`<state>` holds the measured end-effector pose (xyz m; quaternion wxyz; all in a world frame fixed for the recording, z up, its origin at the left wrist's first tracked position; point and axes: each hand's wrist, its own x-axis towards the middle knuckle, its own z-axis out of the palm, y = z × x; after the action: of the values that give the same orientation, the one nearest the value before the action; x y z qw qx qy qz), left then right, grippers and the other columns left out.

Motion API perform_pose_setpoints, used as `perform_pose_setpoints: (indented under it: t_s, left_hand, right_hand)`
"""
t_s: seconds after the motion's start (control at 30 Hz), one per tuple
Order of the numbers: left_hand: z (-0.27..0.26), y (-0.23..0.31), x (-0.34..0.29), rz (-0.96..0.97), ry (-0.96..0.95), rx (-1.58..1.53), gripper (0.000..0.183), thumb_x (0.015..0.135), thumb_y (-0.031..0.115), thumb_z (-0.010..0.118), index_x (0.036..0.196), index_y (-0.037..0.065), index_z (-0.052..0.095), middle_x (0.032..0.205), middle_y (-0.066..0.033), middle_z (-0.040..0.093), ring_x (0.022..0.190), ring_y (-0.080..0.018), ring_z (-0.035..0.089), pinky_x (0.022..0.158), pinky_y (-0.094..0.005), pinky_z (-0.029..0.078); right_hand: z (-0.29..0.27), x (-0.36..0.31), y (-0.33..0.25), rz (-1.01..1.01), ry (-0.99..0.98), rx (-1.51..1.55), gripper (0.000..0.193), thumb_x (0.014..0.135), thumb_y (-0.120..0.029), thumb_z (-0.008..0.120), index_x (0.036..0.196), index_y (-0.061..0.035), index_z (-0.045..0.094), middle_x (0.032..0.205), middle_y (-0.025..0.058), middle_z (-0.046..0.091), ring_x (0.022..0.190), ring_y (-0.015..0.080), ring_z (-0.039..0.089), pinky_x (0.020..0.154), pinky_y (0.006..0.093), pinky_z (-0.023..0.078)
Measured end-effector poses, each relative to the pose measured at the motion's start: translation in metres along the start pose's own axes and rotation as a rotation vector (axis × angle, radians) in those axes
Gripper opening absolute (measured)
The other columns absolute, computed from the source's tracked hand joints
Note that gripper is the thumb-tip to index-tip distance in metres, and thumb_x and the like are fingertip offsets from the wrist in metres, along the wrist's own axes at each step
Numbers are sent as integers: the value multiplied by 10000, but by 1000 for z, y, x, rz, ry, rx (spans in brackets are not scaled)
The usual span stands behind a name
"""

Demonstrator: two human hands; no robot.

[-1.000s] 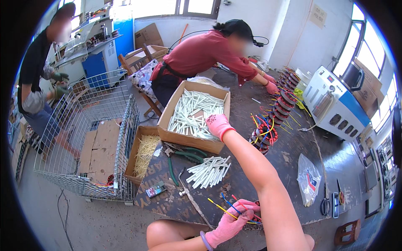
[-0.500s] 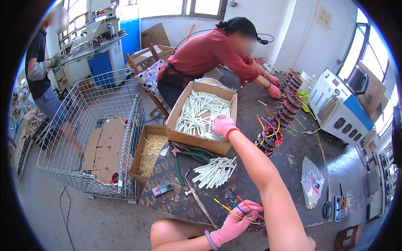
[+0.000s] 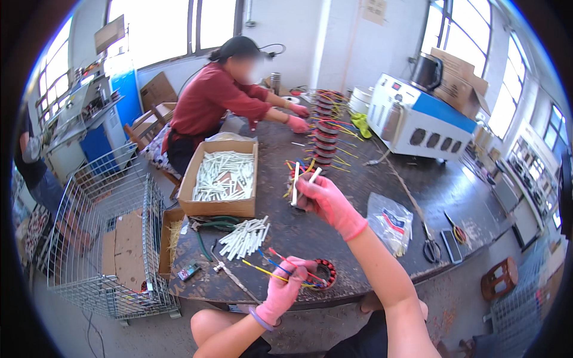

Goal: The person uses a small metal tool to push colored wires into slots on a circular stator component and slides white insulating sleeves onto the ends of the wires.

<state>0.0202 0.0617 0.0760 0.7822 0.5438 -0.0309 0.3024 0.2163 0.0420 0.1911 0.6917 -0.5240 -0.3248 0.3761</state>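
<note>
My left hand (image 3: 283, 293), in a pink glove, is closed on the yellow, blue and red wires (image 3: 262, 269) of a motor stator. That stator (image 3: 329, 275), a ring with red windings, lies at the table's near edge beside my fingers. Raised above the table, my gloved right hand (image 3: 332, 206) pinches white sleeve tubes (image 3: 295, 185); two stick out from its fingers. A loose pile of white tubes (image 3: 245, 237) is left of my hands. Behind it, a cardboard box (image 3: 218, 207) holds many more. Behind my right hand, another wired stator is partly hidden.
Stacked stators (image 3: 325, 143) run toward a co-worker in red (image 3: 218, 98), whose gloved hands reach them. Pliers (image 3: 218, 224) and a thin metal torch (image 3: 233, 277) lie left. At right are a plastic bag (image 3: 388, 224), scissors (image 3: 431, 247), a phone (image 3: 451, 246) and a white-blue machine (image 3: 412, 116).
My right hand has left the cardboard box and come back to the right, now holding white tubes. My left hand keeps hold of the wires. The view has turned to the right.
</note>
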Motion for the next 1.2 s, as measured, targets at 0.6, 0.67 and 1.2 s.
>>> perform_pose_setpoints:
  t_s: [0.6, 0.67, 1.2]
  left_hand:
    - [73, 22, 26, 3, -337, 633, 119, 912, 29, 523, 910, 16, 641, 886, -54, 625, 770, -160, 571, 704, -306, 479]
    - [70, 20, 26, 35, -344, 628, 134, 936, 2, 510, 830, 16, 590, 971, -53, 647, 729, -105, 548, 645, -271, 481]
    - [70, 18, 25, 27, -346, 667, 155, 898, 7, 515, 976, 9, 649, 847, -62, 598, 777, -180, 577, 720, -313, 478]
  right_hand:
    - [-24, -190, -79, -283, 76, -230, 166, 915, -203, 628, 981, -56, 589, 776, -36, 550, 644, 18, 455, 547, 188, 338]
    - [-19, -186, -80, -286, 78, -301, 135, 924, -180, 609, 977, -58, 585, 777, -42, 553, 640, 9, 443, 543, 182, 334]
    - [-5, -181, -82, -282, 186, -578, 143, 917, -166, 605, 923, -25, 583, 676, 6, 587, 593, 55, 526, 531, 254, 432]
